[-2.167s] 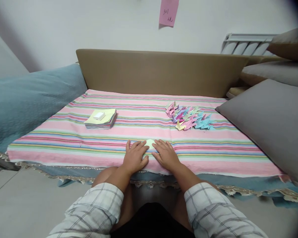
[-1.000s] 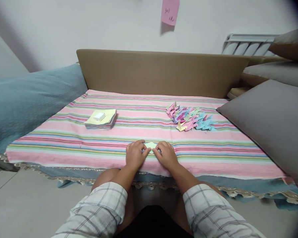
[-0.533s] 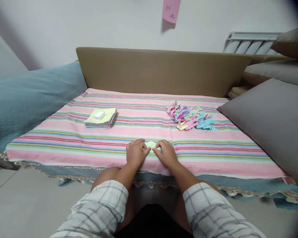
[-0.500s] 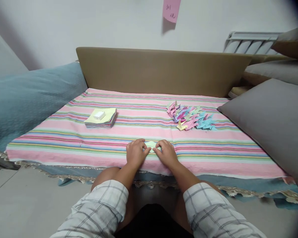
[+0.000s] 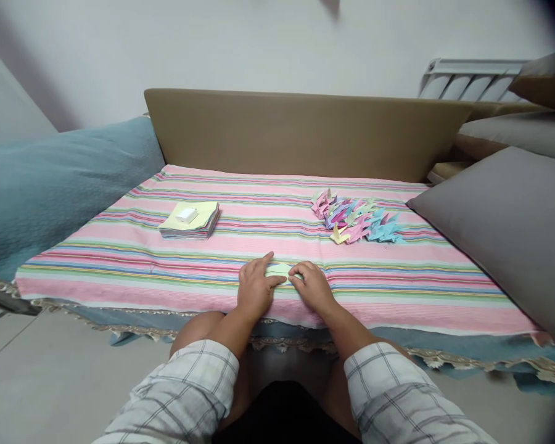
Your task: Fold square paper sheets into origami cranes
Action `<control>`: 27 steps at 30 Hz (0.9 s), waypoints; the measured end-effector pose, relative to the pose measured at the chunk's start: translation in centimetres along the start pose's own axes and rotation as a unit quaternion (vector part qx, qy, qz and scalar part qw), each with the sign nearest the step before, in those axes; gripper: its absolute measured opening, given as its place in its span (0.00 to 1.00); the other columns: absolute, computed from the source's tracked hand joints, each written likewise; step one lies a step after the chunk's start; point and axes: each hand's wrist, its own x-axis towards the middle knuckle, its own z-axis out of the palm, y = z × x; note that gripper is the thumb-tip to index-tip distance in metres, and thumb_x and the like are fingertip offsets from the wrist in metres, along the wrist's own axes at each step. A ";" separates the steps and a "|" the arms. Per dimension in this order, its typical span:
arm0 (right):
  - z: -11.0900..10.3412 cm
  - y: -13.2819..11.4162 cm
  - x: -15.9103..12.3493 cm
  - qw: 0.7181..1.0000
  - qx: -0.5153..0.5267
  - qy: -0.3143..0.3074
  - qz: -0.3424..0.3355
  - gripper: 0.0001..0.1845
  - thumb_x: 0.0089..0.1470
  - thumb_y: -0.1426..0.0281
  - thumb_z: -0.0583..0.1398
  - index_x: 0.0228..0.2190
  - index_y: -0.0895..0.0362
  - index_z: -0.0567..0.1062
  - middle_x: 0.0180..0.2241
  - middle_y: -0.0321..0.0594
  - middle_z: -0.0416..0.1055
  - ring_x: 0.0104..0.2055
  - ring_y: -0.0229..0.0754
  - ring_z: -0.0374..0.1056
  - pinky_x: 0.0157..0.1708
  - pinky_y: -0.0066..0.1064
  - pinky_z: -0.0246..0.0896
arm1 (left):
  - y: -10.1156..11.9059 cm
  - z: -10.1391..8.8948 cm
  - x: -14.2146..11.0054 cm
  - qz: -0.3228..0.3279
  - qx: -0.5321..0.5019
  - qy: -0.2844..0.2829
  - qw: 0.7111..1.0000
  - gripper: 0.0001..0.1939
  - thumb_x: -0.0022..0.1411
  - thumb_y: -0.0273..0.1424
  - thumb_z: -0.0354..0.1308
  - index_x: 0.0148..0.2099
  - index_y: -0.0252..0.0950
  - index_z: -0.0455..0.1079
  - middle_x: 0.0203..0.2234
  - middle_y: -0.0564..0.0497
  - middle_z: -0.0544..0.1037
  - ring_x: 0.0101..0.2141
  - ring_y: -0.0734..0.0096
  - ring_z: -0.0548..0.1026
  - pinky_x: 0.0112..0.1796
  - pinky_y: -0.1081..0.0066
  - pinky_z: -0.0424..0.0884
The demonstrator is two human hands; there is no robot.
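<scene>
A small piece of pale green folded paper (image 5: 278, 270) lies on the striped cloth in front of me. My left hand (image 5: 256, 285) is at its left end, thumb stretched along the near edge and index finger pointing away, so the fingers are apart. At the right end my right hand (image 5: 311, 283) pinches the paper between thumb and fingertips. Part of the paper is hidden under both hands. Farther back on the right sits a group of folded paper cranes (image 5: 351, 219) in pink, purple, yellow, green and blue.
A stack of square paper sheets (image 5: 189, 229) stands on the left with a small white box (image 5: 186, 214) on top. The striped cloth (image 5: 259, 203) covers the seat. Grey cushions (image 5: 504, 203) are piled at the right, a blue armrest (image 5: 74, 172) at the left, a brown backrest (image 5: 296, 132) behind.
My left thumb and index finger have spread apart from their pinch, with the thumb now along the paper's near edge. My right hand stays at the right end. The view has tilted down slightly.
</scene>
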 end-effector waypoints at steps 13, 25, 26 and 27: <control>-0.1 0.5 -0.1 1.000 0.006 -0.015 -0.016 0.08 0.52 0.74 0.56 0.33 0.53 0.74 0.37 0.39 0.71 0.43 0.43 0.64 0.45 0.37 0.56 | -0.6 0.5 -0.2 0.014 0.003 0.014 1.000 0.12 0.57 0.26 0.54 0.37 0.46 0.76 0.57 0.51 0.63 0.53 0.56 0.61 0.52 0.53 0.58; 0.0 0.8 -0.4 0.999 0.013 0.030 -0.033 0.09 0.51 0.71 0.58 0.36 0.54 0.74 0.41 0.42 0.71 0.45 0.45 0.63 0.48 0.38 0.56 | 1.7 -0.3 -1.8 0.134 0.048 -0.053 0.988 0.18 0.59 0.29 0.49 0.51 0.42 0.67 0.52 0.47 0.70 0.44 0.58 0.67 0.46 0.54 0.60; -0.2 0.8 -0.4 0.998 0.009 0.042 -0.036 0.09 0.51 0.70 0.58 0.37 0.55 0.73 0.42 0.43 0.70 0.46 0.45 0.63 0.48 0.38 0.56 | 1.7 -0.2 -1.8 0.135 0.050 -0.053 0.988 0.18 0.59 0.29 0.49 0.51 0.42 0.67 0.51 0.47 0.71 0.44 0.58 0.67 0.47 0.54 0.60; -0.4 0.8 -0.5 0.998 0.004 0.049 -0.037 0.09 0.52 0.69 0.58 0.37 0.55 0.73 0.43 0.43 0.70 0.47 0.45 0.63 0.49 0.38 0.56 | 1.7 -0.2 -1.7 0.137 0.051 -0.051 0.988 0.18 0.59 0.29 0.49 0.51 0.43 0.67 0.51 0.48 0.71 0.44 0.58 0.67 0.48 0.53 0.59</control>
